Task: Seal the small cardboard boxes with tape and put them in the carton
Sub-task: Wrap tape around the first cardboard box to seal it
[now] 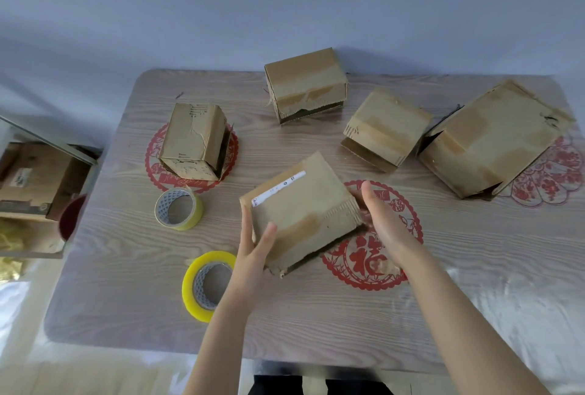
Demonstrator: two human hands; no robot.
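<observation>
Centrally over the wooden tabletop [316, 325], a small cardboard box [297, 207] is held tilted, its near-left corner clasped by the left hand [253, 255], its right edge by the right hand [383, 220]; a yellow tape roll [190, 290] lies beside the left wrist.

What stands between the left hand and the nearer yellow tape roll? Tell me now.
Nothing visible does. The tape roll lies on the table just left of the left wrist, with no other thing between. But the left hand and right hand both hold the small box, so one must let go first.
</observation>
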